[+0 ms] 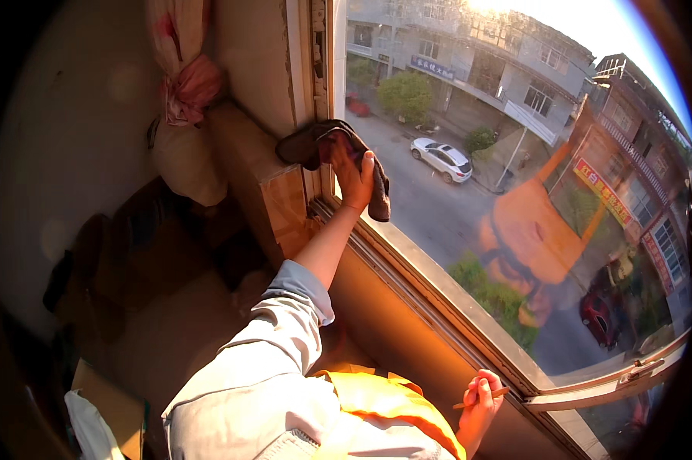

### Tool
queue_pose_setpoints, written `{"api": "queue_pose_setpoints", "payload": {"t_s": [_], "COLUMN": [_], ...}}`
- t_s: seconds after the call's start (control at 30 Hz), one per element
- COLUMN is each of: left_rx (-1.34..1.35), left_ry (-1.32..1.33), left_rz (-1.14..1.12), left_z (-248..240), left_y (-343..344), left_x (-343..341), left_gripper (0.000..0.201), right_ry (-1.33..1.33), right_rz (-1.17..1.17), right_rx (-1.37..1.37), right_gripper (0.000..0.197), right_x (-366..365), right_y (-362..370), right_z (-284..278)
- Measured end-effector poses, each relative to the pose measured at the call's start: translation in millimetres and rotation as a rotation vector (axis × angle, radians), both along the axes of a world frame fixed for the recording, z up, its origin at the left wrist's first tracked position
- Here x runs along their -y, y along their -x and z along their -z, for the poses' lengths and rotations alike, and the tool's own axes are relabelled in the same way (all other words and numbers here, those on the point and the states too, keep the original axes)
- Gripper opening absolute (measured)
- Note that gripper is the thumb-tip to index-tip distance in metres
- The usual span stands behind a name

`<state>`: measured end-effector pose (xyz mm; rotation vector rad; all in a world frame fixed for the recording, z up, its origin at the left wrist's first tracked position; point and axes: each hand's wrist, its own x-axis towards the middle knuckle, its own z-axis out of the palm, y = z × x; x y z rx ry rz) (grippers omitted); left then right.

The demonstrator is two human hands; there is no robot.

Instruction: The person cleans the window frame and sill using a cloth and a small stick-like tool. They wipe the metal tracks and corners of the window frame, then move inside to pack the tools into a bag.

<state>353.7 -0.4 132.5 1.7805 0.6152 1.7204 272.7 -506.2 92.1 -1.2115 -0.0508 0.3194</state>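
From my end of the feed I've got a dark brown cloth (307,146) under and around the L hand (352,178), up against the window frame (438,287) near its lower LH corner. L hand is grasping it: fingers go into the folds, thumb side uppermost, one end hanging past the wrist side, the other sticking out left of the fingers. Looks bunched that way so there's fabric b/w fingertips & frame, I'd judge; can't tell how hard they press, or whether the cloth also meets the window pane (407,230) just right of the hand. Arm is out nearly straight, prob. b/c that corner is a long reach; the rolled grey sleeve (292,307) leaves the forearm bare, handy for keeping the cuff clear.

R hand (481,400) is well apart, lower right of the L hand, near the frame. It's curled round a thin brown stick (501,392), which pokes out both sides of the fist; likely just parked there, as the L does the reaching. Can't ID the stick further.

Just left of the L hand: a taped cardboard box (275,211), pushed in by the window wall, prob. to save floor space. Above & left of that hand, a knotted pink cloth (192,84) hangs. Below the L hand, beside the R: an orange apron (384,395) on the wearer. Beyond the glass, right of the L hand: a white car (442,159) on the street.
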Motion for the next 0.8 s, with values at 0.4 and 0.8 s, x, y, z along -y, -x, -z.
{"api": "queue_pose_setpoints", "payload": {"t_s": [0.4,0.8], "left_rx": [-0.025,0.146], "left_ry": [0.078,-1.081], "left_rz": [-0.148,0.36], "left_z": [22,-243], "left_y": [-20,-20], "left_x": [60,252], "left_gripper": [0.047,0.04], "right_ry": [-0.037,-0.092], "right_rz": [-0.063,0.255], "right_rx": [0.036,0.176], "right_gripper": [0.014,0.014], "right_x": [-17,32], "right_y": [0,-3], "right_z": [4,-22]}}
